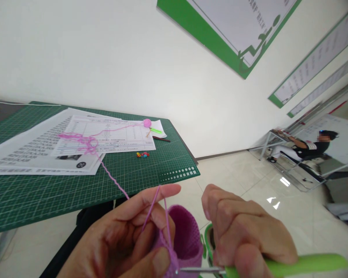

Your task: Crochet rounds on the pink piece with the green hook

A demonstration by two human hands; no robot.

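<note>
My left hand (127,235) pinches the edge of a hollow purple crochet piece (188,231) between thumb and fingers. Pink yarn (113,178) runs from the table to this hand and loops over its raised index finger, then down to the piece. In my right hand (246,231), closed round it, is a crochet hook (307,264) with a light green handle and metal shaft. The hook's tip touches the rim of the crochet piece near my left thumb. Part of the piece is hidden behind my left fingers.
A green cutting mat (127,166) covers the table, bearing printed sheets (113,143), tangled yarn, a small pink yarn ball (147,122) and colourful stitch markers (143,154). Below my hands is a green-rimmed container (208,239). Another person (310,148) sits at a far table on the right.
</note>
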